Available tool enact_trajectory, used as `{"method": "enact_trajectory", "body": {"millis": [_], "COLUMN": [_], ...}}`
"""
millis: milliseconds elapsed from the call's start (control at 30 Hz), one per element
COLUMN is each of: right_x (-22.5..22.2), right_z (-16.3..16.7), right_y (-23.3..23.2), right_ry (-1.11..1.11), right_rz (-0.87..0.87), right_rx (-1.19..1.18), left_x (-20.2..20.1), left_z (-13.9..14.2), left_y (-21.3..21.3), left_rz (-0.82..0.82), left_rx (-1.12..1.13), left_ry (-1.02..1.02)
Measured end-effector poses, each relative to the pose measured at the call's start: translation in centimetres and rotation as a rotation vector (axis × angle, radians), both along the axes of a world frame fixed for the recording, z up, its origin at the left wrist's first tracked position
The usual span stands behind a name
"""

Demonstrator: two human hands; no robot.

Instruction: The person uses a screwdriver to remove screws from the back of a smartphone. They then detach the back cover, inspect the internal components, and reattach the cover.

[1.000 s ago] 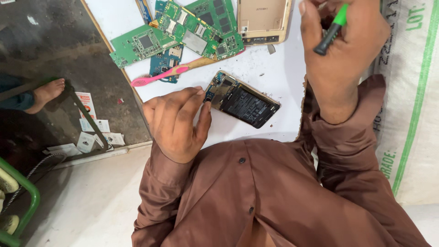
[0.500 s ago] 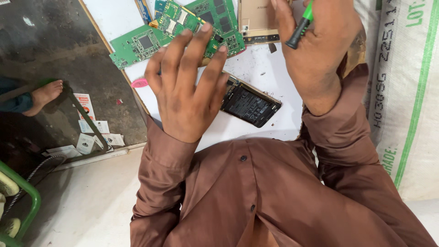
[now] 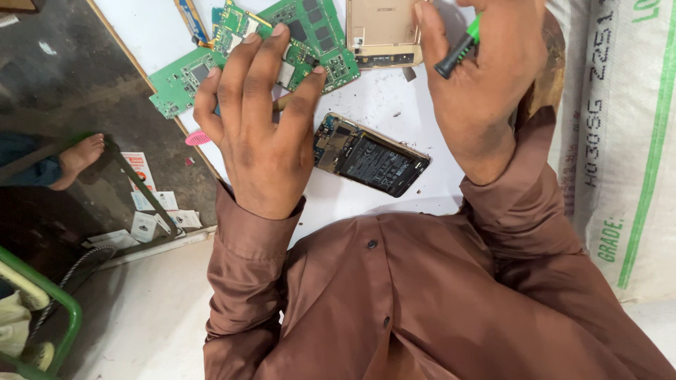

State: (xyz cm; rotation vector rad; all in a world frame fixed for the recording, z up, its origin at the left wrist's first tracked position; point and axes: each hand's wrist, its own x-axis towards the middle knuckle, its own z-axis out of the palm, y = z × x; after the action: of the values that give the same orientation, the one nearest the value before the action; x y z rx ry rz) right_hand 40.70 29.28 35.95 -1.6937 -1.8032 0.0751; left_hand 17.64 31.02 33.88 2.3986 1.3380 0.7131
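An opened phone [image 3: 372,156] with its black battery showing lies on the white table [image 3: 366,197] in front of me. My left hand [image 3: 260,127] hovers flat just left of it, fingers spread, their tips over the green circuit boards [image 3: 310,35]. It holds nothing. My right hand [image 3: 489,77] is closed around a screwdriver with a green and black handle [image 3: 458,51], up right of the phone. A gold phone back cover [image 3: 384,28] lies at the top, next to that hand.
A pink tool handle [image 3: 198,138] pokes out under my left hand at the table's edge. A white sack with green stripes [image 3: 620,141] lies on the right. On the dark floor at left are paper scraps [image 3: 151,211], another person's bare foot [image 3: 77,160] and a green metal frame [image 3: 49,309].
My left hand has left the phone's left end and moved up, fingers now spread over the circuit boards. My right hand with the screwdriver has shifted slightly left.
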Motion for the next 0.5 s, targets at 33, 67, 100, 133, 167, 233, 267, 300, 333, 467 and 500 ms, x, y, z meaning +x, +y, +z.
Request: {"method": "enact_trajectory", "body": {"millis": [33,67,100,133,167,233,267,300,333,467,500], "right_x": [0.0,0.0,-0.1,-0.1,-0.1,-0.1,-0.1,-0.2,-0.2,0.0,0.1], "right_z": [0.0,0.0,-0.2,-0.2,-0.1,0.0,0.2,0.3,0.4,-0.1,-0.4], "right_y": [0.2,0.3,0.7,1.0,1.2,1.7,1.7,1.7,1.7,1.7,1.7], "right_ry": [0.031,0.062,0.082,0.102,0.088,0.061,0.041,0.023,0.025,0.038,0.044], "right_rz": [-0.014,-0.027,-0.033,-0.039,-0.044,-0.036,-0.034,-0.033,-0.035,-0.054,-0.062], "right_rx": [-0.004,-0.006,0.005,0.017,0.019,0.028,0.037,0.041,0.035,0.042,0.046], "left_x": [0.0,0.1,0.3,0.5,0.7,1.2,1.3,1.4,1.5,1.5,1.4], "left_z": [0.3,0.5,0.8,1.0,1.3,1.7,1.8,2.0,2.0,2.1,1.9], "left_y": [0.0,0.0,0.1,0.3,0.4,0.8,1.1,1.4,1.5,1.8,1.7], "left_rz": [-0.01,-0.018,-0.026,-0.032,-0.035,-0.038,-0.04,-0.037,-0.035,-0.046,-0.051], "left_rx": [-0.024,-0.035,-0.045,-0.044,-0.05,-0.066,-0.078,-0.066,-0.056,-0.028,-0.024], "left_ry": [-0.02,-0.03,-0.04,-0.039,-0.035,-0.023,-0.014,-0.012,-0.009,-0.021,-0.023]}}
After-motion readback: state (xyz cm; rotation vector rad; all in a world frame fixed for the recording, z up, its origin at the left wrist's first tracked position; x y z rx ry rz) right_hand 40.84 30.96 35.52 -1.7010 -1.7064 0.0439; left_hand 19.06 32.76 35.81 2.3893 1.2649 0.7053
